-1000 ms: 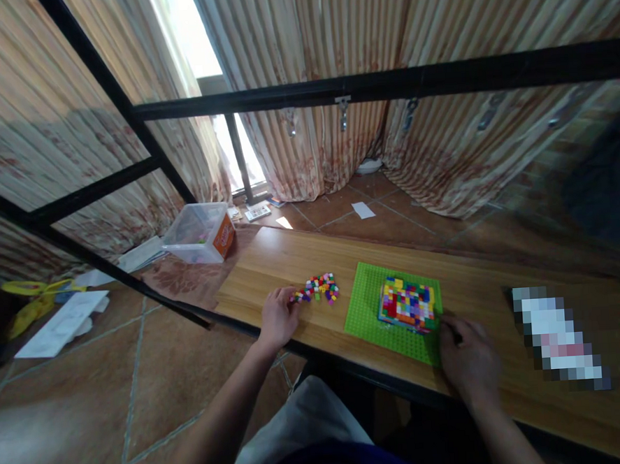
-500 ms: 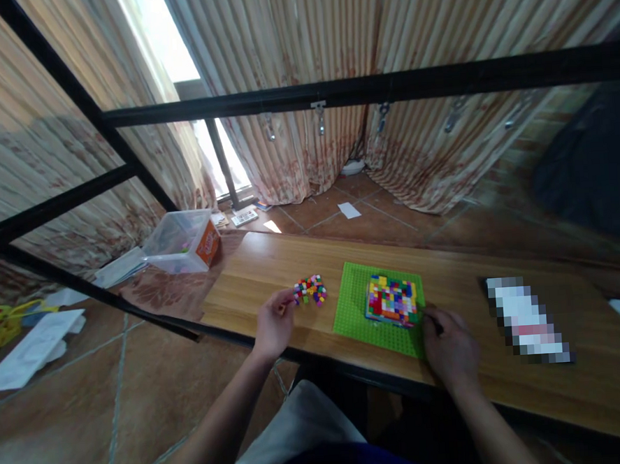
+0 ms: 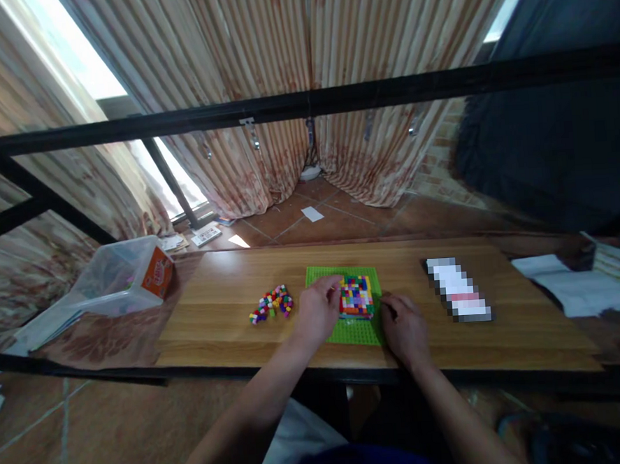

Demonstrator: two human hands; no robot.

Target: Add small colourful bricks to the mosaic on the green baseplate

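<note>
My left hand [image 3: 319, 310] reaches over the left part of a green studded baseplate [image 3: 355, 334]. Its fingers are pinched together at the left edge of a block of many-coloured small bricks [image 3: 357, 298] built up on the plate; whatever they hold is too small or hidden. My right hand [image 3: 406, 330] rests on the table at the plate's right edge, fingers curled in, fingertips against that edge. Left of the plate lies a loose pile of tiny coloured bricks [image 3: 272, 304]. My left hand covers part of the built block's left side.
A blurred-out flat object [image 3: 458, 289] lies on the wooden table [image 3: 199, 312] to the right. A clear plastic box [image 3: 118, 279] with an orange label stands beyond the left end. Papers [image 3: 576, 282] lie off the right end. A black metal bar [image 3: 281, 111] crosses beyond the table.
My left hand has gone from the loose pile rightwards to the built block. The pile is more spread out to the left. My right hand stays by the plate; the view has turned right.
</note>
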